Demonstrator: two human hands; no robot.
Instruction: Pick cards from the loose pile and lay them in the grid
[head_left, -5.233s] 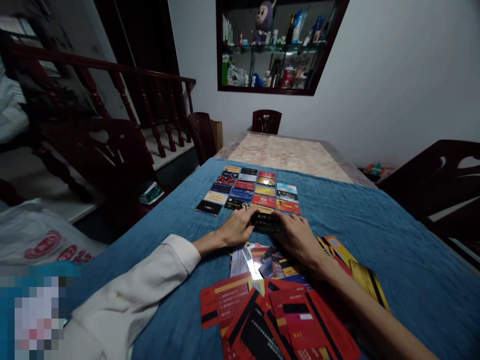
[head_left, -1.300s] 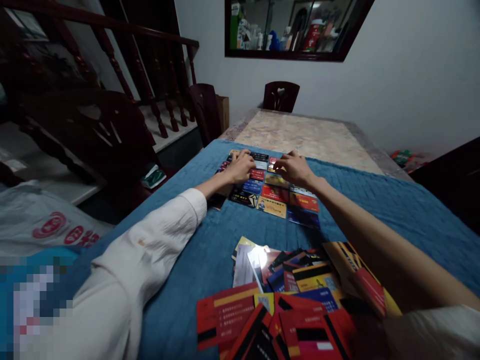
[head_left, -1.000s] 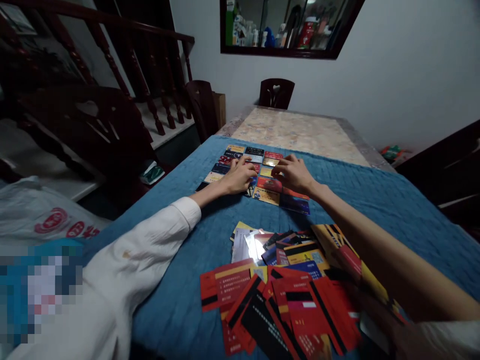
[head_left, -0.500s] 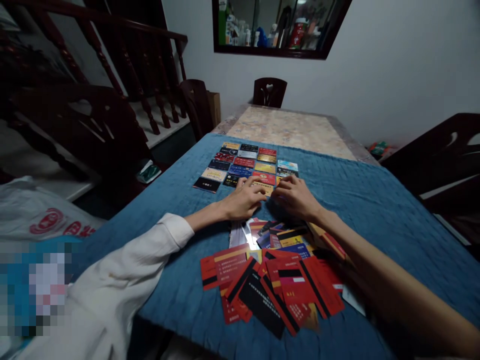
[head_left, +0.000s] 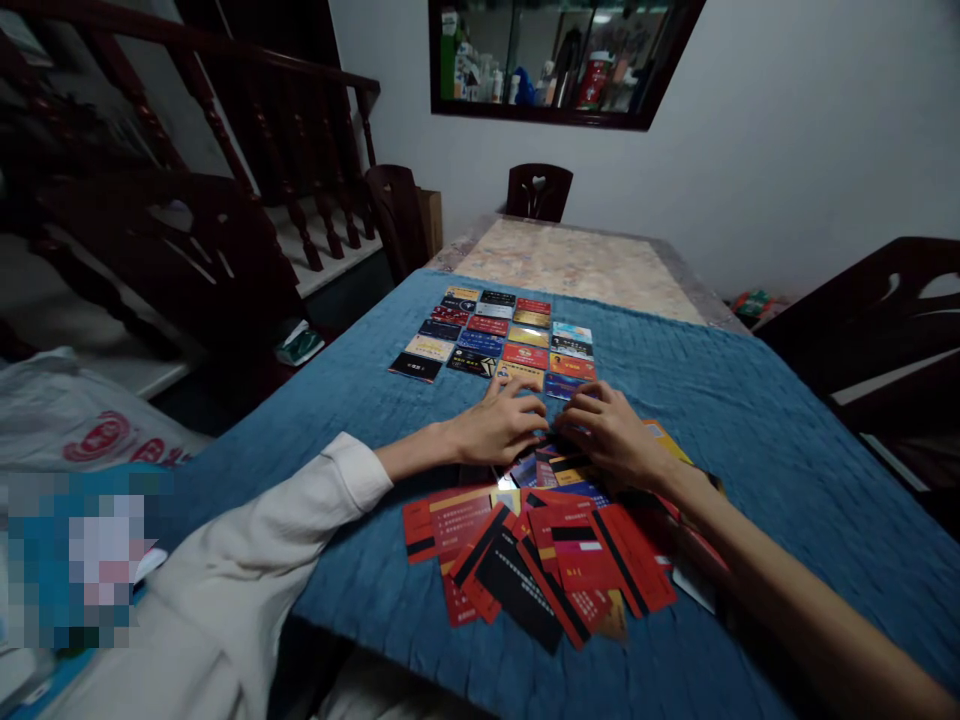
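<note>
Over the near side of the laid-out cards, my left hand (head_left: pixel 504 425) hovers with loosely bent, parted fingers and no card visible in it. My right hand (head_left: pixel 611 432) faces it across a small gap, fingers bent and a little apart, its fingertips partly hidden above the loose cards. Just beyond both hands a blue card (head_left: pixel 566 386) lies on the cloth. Plastic cards, including a red card (head_left: pixel 525 356) and a black card (head_left: pixel 416 367), lie in overlapping columns farther off. Below my hands spreads a loose pile of red cards (head_left: pixel 574 550), with a black striped card (head_left: pixel 519 597) among them.
A blue cloth (head_left: pixel 720 430) covers the near part of the table (head_left: pixel 585 250). Dark wooden chairs (head_left: pixel 538 190) stand around it. At the left are a white plastic bag (head_left: pixel 97 415) and a railing (head_left: pixel 277 170).
Both hands have drawn back toward me from the laid-out cards to the loose pile. The blue card at the near end of the right column is now uncovered.
</note>
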